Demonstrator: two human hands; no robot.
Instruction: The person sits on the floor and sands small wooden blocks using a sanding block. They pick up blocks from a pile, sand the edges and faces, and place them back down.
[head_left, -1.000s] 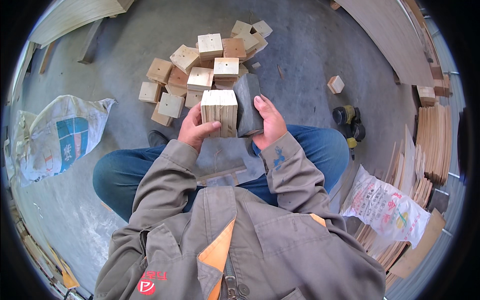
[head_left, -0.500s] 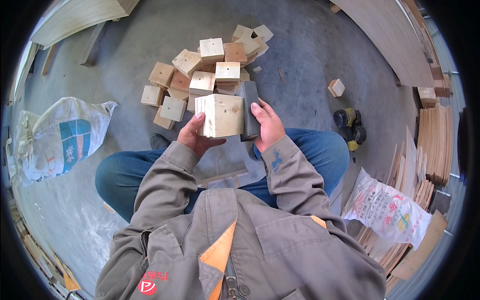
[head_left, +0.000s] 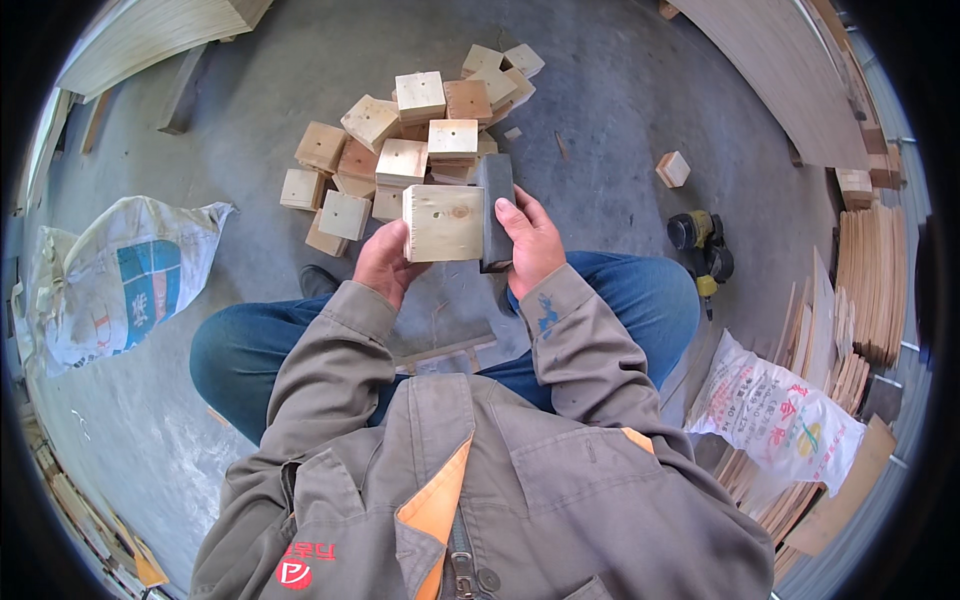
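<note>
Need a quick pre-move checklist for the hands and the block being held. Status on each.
1. Left hand on the wooden block: ok, gripping its left side.
2. Right hand on the dark gray block: ok, thumb on the near face, fingers around the far side.
3. Dark gray block against the wooden block's right side: ok, they appear to meet; pressure cannot be told.
4. Wooden block's right face condition: cannot tell, hidden by the dark gray block.
5. Yellow-and-black power tool clear of both hands: ok, on the floor beyond the right knee.
</note>
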